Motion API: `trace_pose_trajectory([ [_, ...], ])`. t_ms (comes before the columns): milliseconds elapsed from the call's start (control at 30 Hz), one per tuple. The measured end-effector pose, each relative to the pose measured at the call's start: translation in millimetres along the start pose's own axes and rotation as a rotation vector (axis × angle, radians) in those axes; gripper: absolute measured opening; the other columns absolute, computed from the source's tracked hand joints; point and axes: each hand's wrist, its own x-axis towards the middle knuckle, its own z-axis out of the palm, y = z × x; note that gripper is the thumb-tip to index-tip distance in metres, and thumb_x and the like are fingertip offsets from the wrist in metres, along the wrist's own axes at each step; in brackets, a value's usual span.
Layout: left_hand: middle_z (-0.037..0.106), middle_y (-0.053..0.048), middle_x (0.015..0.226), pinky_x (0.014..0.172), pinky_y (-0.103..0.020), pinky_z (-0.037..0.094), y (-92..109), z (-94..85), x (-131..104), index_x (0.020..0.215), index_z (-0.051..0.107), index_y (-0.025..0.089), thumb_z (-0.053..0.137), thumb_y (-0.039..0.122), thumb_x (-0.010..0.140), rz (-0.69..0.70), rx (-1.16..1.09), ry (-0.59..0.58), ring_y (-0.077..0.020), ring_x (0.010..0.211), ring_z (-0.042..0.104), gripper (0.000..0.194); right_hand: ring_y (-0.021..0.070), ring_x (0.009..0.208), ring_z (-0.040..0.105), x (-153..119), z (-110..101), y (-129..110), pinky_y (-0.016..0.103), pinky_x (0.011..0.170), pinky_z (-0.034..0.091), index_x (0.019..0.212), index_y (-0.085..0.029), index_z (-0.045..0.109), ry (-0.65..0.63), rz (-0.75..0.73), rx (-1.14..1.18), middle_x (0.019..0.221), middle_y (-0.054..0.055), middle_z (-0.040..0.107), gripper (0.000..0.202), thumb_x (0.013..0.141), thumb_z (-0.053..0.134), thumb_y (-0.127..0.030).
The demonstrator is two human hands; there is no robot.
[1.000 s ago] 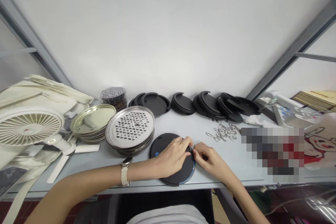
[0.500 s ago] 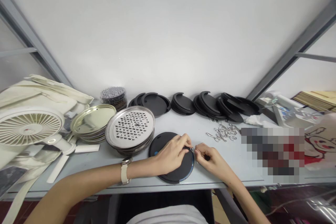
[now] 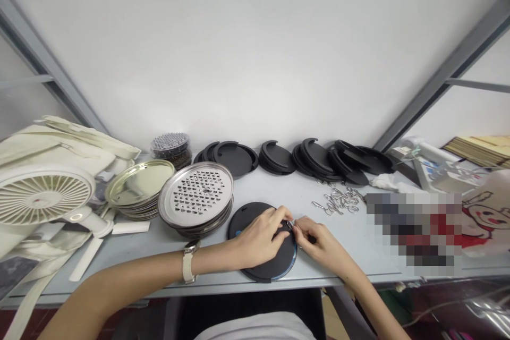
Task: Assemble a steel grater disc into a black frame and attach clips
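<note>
A black round disc (image 3: 261,268) with a thin blue edge lies near the table's front edge. My left hand (image 3: 261,236) rests on it, fingers curled at its right side, thumb and forefinger around a small metal clip (image 3: 290,224). At the disc's right rim, my right hand (image 3: 316,239) pinches the clip between thumb and fingertips. Exactly how the clip meets the disc is hidden by the fingers. A loose pile of similar metal clips (image 3: 341,200) lies behind my right hand.
To the left stand a stack of perforated metal discs (image 3: 197,194), a stack of gold-coloured lids (image 3: 139,183) and a white fan (image 3: 43,196). Black rimmed discs (image 3: 279,158) line the wall. A printed bag (image 3: 484,218) sits at the right, beside a blurred-out patch.
My right hand has moved slightly left, closer to my left fingers and the disc's rim. The view has shifted slightly.
</note>
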Motion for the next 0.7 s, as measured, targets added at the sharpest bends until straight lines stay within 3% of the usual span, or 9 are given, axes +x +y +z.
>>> trace_pose_trajectory([
  [700, 0.061, -0.004, 0.104, 0.088, -0.03, 0.047, -2.1, -3.2, 3.4, 0.102, 0.045, 0.022, 0.046, 0.003, 0.084, 0.071, -0.001, -0.016, -0.0185, 0.103, 0.057, 0.027, 0.0136, 0.061, 0.04, -2.4, 1.9, 3.0, 0.026, 0.057, 0.033, 0.06, -0.022, 0.026, -0.003, 0.035, 0.085, 0.062, -0.003, 0.038, 0.034, 0.09, 0.039, -0.028],
])
